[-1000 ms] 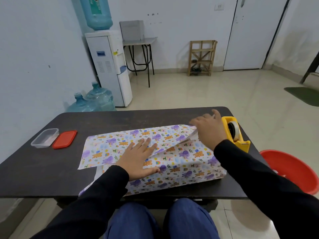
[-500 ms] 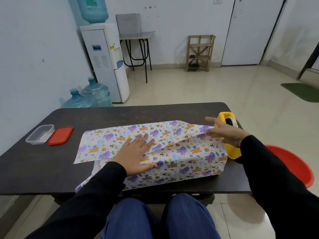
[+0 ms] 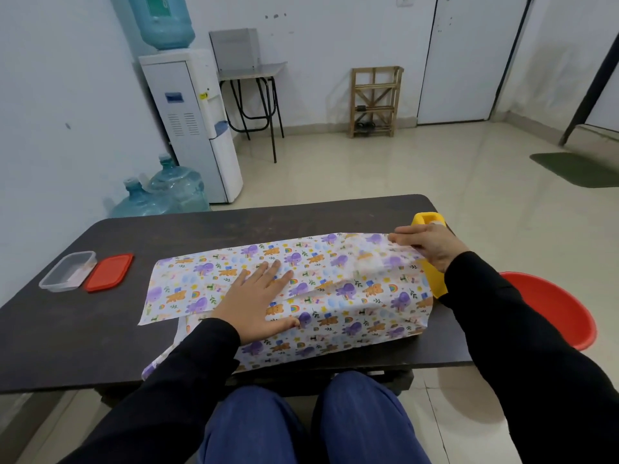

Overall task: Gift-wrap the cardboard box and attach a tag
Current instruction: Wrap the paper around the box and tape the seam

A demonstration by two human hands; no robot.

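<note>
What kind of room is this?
Probably a plain office or break room: a water dispenser with spare jugs beside it, a small wooden rack by a closed door, bare tiled floor.

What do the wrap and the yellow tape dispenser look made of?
Wrap: thin printed paper, matte, judging by its crisp creases and folds. Yellow dispenser: probably smooth moulded plastic with a faint sheen; the right hand hides part of it.
</note>
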